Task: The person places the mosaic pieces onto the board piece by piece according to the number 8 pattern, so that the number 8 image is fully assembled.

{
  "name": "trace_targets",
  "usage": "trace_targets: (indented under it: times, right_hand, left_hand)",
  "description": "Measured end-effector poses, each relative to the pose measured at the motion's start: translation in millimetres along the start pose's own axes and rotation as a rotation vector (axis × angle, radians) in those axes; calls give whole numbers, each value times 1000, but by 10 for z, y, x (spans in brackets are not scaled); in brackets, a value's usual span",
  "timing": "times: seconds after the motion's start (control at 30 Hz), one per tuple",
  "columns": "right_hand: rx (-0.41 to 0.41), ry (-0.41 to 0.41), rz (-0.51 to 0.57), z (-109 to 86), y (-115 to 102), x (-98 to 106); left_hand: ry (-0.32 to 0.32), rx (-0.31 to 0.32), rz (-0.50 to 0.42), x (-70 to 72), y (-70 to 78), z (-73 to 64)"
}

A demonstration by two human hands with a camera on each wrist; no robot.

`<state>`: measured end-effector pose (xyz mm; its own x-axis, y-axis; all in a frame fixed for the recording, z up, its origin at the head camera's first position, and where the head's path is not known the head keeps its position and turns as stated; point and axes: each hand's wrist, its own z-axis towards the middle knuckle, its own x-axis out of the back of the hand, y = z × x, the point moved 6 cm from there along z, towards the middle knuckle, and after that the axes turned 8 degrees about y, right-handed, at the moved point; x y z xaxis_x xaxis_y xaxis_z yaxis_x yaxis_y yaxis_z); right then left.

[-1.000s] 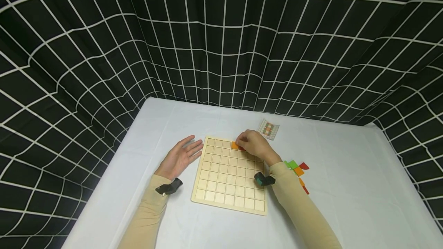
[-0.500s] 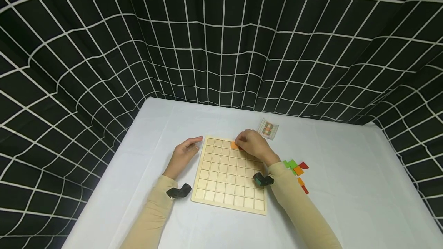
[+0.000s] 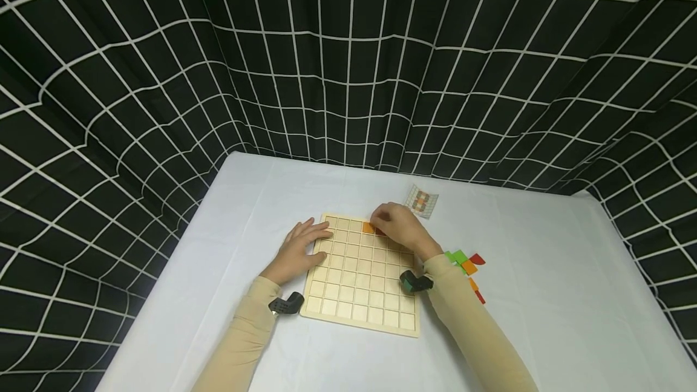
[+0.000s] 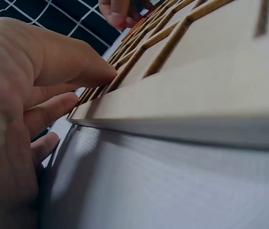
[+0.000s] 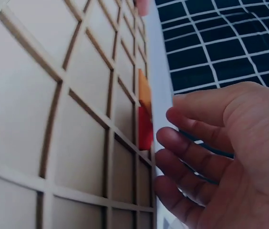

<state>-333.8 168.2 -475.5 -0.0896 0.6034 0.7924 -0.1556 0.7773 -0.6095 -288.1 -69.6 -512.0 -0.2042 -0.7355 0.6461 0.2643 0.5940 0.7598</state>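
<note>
A square wooden grid board (image 3: 359,322) lies on the table. In its far row sit an orange tile (image 5: 145,89) and a red tile (image 5: 145,128), side by side. My right hand (image 3: 402,227) hovers close over the red tile with loosely bent fingers; thumb and index tips nearly meet beside it in the right wrist view. From the head it partly hides that tile. My left hand (image 3: 296,253) rests at the board's left edge, fingers spread and thumb over the frame. In the left wrist view, a fingertip (image 4: 109,74) touches the frame.
Right of the board lie loose green (image 3: 460,256), orange (image 3: 469,267) and red (image 3: 477,259) pieces, partly behind my right forearm. A small printed card (image 3: 422,201) with a coloured pattern on a grid lies beyond the right hand. Dark gridded curtains (image 3: 348,59) surround the white table.
My left hand has turned from palm-up beside the board to palm-down and moved right onto its left edge. The right hand has stayed nearly in place over the red tile.
</note>
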Motion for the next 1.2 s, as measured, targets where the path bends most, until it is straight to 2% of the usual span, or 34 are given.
trace_targets:
  times: [0.13,0.27,0.57,0.77,0.97,1.2]
  right_hand:
    - [-58,-20,108,-62,31,95]
    - [-77,-10,159,-153,57,277]
    - [-102,87,160,-373,165,804]
    - [-114,123,125,-512,226,1058]
    - [-119,129,66,-643,244,1195]
    - [-142,90,41,-762,322,1218]
  left_hand:
    - [-6,0,10,-5,-9,3]
    - [-15,20,1,-23,-36,3]
    - [-22,5,16,-23,-33,-9]
    - [-15,6,24,-23,-35,-18]
    - [-4,-17,28,-25,-33,-14]
    - [-12,-22,26,-11,-12,-19]
